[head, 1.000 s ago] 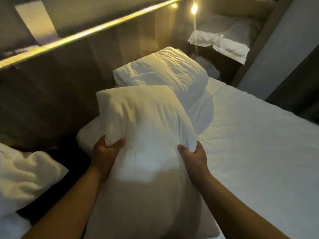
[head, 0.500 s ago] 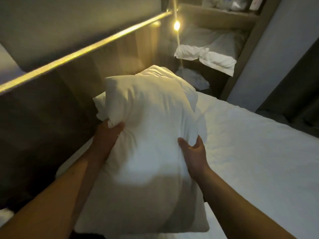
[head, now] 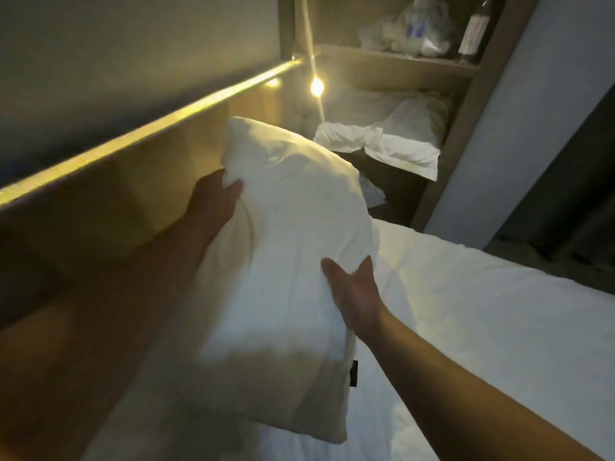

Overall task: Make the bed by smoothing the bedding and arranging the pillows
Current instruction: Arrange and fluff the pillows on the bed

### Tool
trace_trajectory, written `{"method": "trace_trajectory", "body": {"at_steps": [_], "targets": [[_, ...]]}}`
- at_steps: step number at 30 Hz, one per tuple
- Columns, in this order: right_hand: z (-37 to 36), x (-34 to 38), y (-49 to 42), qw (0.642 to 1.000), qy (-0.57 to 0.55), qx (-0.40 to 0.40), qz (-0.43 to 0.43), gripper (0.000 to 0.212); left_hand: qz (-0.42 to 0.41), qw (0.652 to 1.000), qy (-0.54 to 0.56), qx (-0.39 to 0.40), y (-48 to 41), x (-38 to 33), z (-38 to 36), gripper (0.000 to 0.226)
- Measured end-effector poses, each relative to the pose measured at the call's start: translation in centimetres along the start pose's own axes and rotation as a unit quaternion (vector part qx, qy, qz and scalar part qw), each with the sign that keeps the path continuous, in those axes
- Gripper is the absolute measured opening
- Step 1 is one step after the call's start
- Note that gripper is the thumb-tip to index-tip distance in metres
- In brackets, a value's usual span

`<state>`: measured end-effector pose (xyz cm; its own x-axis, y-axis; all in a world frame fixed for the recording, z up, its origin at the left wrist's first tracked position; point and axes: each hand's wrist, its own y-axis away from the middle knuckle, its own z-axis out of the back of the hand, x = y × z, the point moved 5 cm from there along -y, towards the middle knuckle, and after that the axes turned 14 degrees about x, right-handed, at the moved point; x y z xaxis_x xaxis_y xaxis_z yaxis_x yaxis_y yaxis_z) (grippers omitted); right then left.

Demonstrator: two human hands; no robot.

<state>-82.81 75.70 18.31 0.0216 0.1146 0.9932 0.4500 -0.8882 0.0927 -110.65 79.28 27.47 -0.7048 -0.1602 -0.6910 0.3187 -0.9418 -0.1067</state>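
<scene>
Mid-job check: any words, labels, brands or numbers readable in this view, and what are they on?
No text is readable in this view.
Dark tag on the edge of the pillow: too small to read.
Pale label on the bottle on the shelf: blurred, unreadable.
Blue marking on the plastic bag beside it: blurred, unreadable.

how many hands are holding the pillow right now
2. The left hand grips the pillow at its upper left edge; the right hand holds its right side, fingers hidden behind it. No other hand shows.
</scene>
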Motion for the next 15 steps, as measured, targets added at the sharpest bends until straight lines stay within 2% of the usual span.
{"method": "trace_trajectory", "body": {"at_steps": [3,6,9,12,13,15], "targets": [[-1.0,-3.6,-3.6,0.998,0.012,0.006,-0.061,0.100,-0.032,0.997,-0.058,0.029,-4.8,2.6,-1.8,0.038],[-1.6,-6.8,-6.5,0.994,0.039,-0.058,-0.089,0.101,0.012,0.993,-0.057,0.103,-7.8,6.9,-4.0,0.044],[-2.1,-9.1,-8.2,0.982,0.098,-0.087,-0.137,0.111,0.082,0.981,-0.001,0.173,-8.3,10.5,-4.5,0.067],[-2.1,-10.3,-8.7,0.979,0.090,-0.081,-0.162,0.114,0.151,0.969,0.049,0.188,-5.4,13.6,-2.6,0.117],[-2.1,-10.3,-8.9,0.982,0.081,-0.078,-0.154,0.113,0.151,0.967,0.058,0.196,-4.1,14.2,-2.4,0.125],[-2.3,-10.0,-8.9,0.988,0.071,-0.067,-0.121,0.109,0.119,0.966,0.087,0.212,-2.3,14.5,-3.3,0.117]]}}
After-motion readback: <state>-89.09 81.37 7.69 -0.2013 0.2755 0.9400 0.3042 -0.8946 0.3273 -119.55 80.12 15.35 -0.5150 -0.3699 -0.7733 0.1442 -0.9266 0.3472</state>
